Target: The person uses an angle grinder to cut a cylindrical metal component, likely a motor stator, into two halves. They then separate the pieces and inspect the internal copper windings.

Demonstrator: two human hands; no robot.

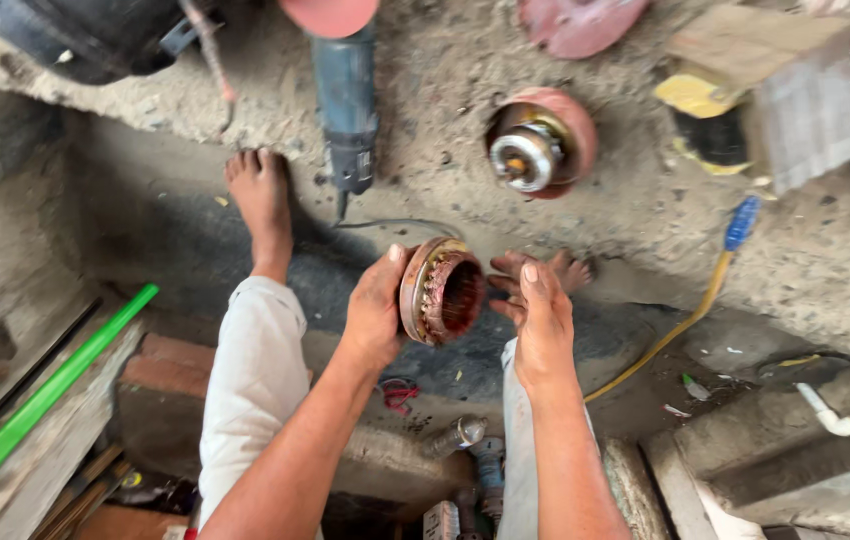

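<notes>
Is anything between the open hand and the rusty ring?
Nothing visible. The left hand holds the ring up; the right hand is open just beside it, with only a bare gap between them. The grinder lies farther off on the floor.

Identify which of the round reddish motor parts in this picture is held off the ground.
The ring-shaped stator, gripped by the left hand beside the right hand. The rotor housing and red cover lie on the dusty ground.
</notes>
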